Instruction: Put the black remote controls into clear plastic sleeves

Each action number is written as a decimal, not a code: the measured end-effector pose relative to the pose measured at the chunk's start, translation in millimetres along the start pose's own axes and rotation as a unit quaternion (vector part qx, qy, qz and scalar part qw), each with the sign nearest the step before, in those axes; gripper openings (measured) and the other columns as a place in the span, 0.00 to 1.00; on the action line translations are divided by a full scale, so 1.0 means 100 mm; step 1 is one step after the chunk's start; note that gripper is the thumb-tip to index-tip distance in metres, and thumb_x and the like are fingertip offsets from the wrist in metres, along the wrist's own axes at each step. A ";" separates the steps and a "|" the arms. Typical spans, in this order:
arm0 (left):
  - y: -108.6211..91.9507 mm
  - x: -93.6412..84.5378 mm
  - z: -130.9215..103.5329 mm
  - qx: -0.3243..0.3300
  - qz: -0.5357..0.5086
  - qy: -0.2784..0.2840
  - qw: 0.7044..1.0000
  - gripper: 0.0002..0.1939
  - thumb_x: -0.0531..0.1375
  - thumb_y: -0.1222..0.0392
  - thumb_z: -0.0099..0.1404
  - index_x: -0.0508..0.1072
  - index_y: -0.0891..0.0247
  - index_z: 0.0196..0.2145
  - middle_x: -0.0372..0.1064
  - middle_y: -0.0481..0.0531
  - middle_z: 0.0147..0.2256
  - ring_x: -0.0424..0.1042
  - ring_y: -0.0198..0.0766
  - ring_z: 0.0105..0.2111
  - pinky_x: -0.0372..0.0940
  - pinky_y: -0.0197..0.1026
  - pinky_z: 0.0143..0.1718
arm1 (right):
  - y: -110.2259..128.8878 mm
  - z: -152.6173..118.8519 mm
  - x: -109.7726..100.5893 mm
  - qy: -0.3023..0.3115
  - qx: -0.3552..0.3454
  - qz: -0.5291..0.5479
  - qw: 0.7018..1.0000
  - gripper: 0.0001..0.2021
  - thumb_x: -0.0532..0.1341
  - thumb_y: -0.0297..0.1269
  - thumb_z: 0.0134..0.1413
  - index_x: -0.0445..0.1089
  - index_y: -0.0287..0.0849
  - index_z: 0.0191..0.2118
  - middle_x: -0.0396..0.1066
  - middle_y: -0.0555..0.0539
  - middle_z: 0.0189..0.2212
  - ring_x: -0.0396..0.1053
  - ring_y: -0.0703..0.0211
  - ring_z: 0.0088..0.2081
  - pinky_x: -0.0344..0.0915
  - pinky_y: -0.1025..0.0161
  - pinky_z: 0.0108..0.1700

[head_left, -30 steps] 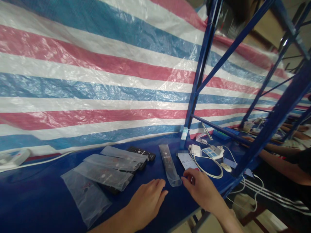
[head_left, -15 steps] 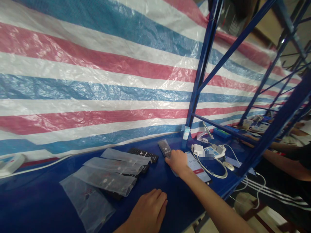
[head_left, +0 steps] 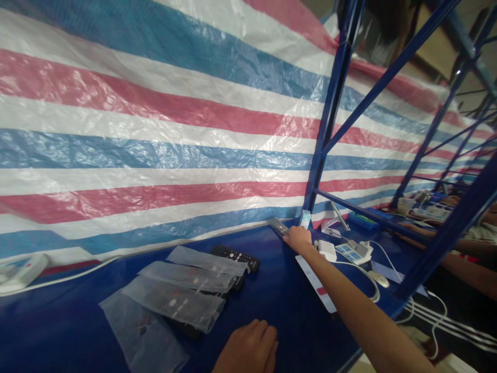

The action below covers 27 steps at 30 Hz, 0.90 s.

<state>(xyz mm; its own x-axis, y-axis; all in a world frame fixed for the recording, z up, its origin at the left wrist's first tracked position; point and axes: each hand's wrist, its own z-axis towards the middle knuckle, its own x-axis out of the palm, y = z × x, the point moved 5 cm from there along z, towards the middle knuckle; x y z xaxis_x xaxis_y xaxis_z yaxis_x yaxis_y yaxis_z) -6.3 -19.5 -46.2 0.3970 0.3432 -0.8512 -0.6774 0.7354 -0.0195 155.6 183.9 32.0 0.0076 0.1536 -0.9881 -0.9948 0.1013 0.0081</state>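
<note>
My right hand reaches out to the back of the blue table, its fingers closed on the near end of a grey-looking remote control that seems to be in a clear sleeve. My left hand rests at the table's front, fingers curled together with nothing visible in them. To its left lie several black remote controls, overlapping and partly covered by frosted plastic sleeves. Under my right forearm is a phone with a lit white screen, partly hidden.
A blue metal frame post rises behind my right hand, before a striped tarp. Right of it are a white charger, a power strip, cables and a phone stand. Another person's arm is at far right.
My right hand has moved away from me, carrying the remote control from beside the phone to the table's back edge. The left hand stays in about the same place.
</note>
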 end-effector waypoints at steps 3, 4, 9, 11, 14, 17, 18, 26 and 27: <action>0.01 -0.06 0.02 -0.005 0.008 0.005 1.000 0.08 0.55 0.71 0.57 0.67 0.59 0.31 0.71 0.45 0.27 0.72 0.36 0.26 0.65 0.35 0.25 | 0.09 -0.13 -0.09 -0.022 -0.043 0.009 0.999 0.21 0.58 0.41 0.58 0.69 0.30 0.51 0.68 0.28 0.50 0.63 0.38 0.55 0.60 0.49 0.51; 0.03 -0.12 0.05 -0.011 0.011 0.005 1.000 0.07 0.55 0.70 0.58 0.68 0.59 0.31 0.71 0.46 0.27 0.72 0.36 0.27 0.65 0.36 0.26 | 0.14 -0.20 -0.11 -0.026 -0.069 0.016 0.997 0.22 0.57 0.42 0.59 0.68 0.30 0.53 0.67 0.28 0.52 0.62 0.39 0.56 0.59 0.50 0.53; 0.33 -0.56 0.40 -0.141 0.099 0.004 0.985 0.12 0.49 0.66 0.67 0.71 0.61 0.32 0.71 0.52 0.31 0.72 0.42 0.33 0.69 0.43 0.34 | 0.51 -0.60 -0.11 0.032 -0.247 0.063 0.966 0.24 0.62 0.53 0.51 0.71 0.43 0.49 0.73 0.44 0.46 0.70 0.54 0.47 0.62 0.64 0.47; 0.50 -0.67 0.55 -0.210 0.146 0.045 0.966 0.13 0.49 0.64 0.68 0.73 0.64 0.35 0.71 0.56 0.35 0.72 0.46 0.37 0.69 0.45 0.35 | 0.65 -0.72 -0.07 0.050 -0.279 0.067 0.957 0.23 0.64 0.53 0.47 0.73 0.43 0.45 0.74 0.44 0.44 0.71 0.53 0.45 0.63 0.64 0.44; 0.66 -0.69 0.72 -0.260 0.174 0.111 0.943 0.13 0.51 0.62 0.68 0.74 0.69 0.39 0.70 0.62 0.39 0.71 0.50 0.42 0.69 0.47 0.35 | 0.80 -0.80 -0.03 0.056 -0.287 0.062 0.954 0.19 0.63 0.52 0.48 0.75 0.42 0.40 0.75 0.43 0.42 0.72 0.51 0.44 0.63 0.62 0.43; 0.72 -0.61 0.77 -0.281 0.167 0.170 0.930 0.14 0.49 0.69 0.67 0.75 0.71 0.40 0.70 0.64 0.41 0.70 0.51 0.44 0.69 0.47 0.37 | 0.86 -0.80 -0.02 0.056 -0.273 0.059 0.959 0.17 0.61 0.50 0.50 0.76 0.43 0.39 0.76 0.43 0.41 0.72 0.51 0.43 0.64 0.62 0.42; 0.73 -0.58 0.77 -0.285 0.163 0.187 0.926 0.16 0.48 0.72 0.66 0.75 0.72 0.40 0.70 0.64 0.41 0.70 0.50 0.45 0.69 0.47 0.38 | 0.85 -0.80 -0.02 0.057 -0.263 0.058 0.961 0.17 0.60 0.50 0.50 0.76 0.43 0.38 0.76 0.43 0.41 0.73 0.51 0.43 0.64 0.62 0.41; 0.50 -0.41 0.78 -0.174 0.106 0.193 0.960 0.15 0.48 0.69 0.69 0.74 0.64 0.43 0.69 0.56 0.43 0.68 0.43 0.47 0.66 0.44 0.48 | 0.33 -0.95 -0.06 0.073 -0.158 0.041 0.984 0.17 0.61 0.49 0.46 0.77 0.39 0.34 0.78 0.38 0.35 0.75 0.47 0.38 0.64 0.62 0.35; 0.46 -0.37 0.76 -0.167 0.092 0.195 0.962 0.15 0.48 0.68 0.70 0.74 0.63 0.43 0.69 0.55 0.43 0.68 0.42 0.46 0.66 0.43 0.48 | 0.24 -1.00 -0.07 0.067 -0.150 0.043 0.985 0.17 0.61 0.48 0.46 0.77 0.40 0.33 0.78 0.38 0.35 0.75 0.48 0.38 0.64 0.62 0.35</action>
<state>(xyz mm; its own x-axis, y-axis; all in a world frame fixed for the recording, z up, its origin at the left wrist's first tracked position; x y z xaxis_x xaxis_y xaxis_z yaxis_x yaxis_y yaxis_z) -4.9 46.0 24.2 0.0330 0.1575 -0.9870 -0.9008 0.4326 0.0389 121.8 87.1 24.2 -0.0723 0.0156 -0.9973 -0.9764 -0.2052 0.0676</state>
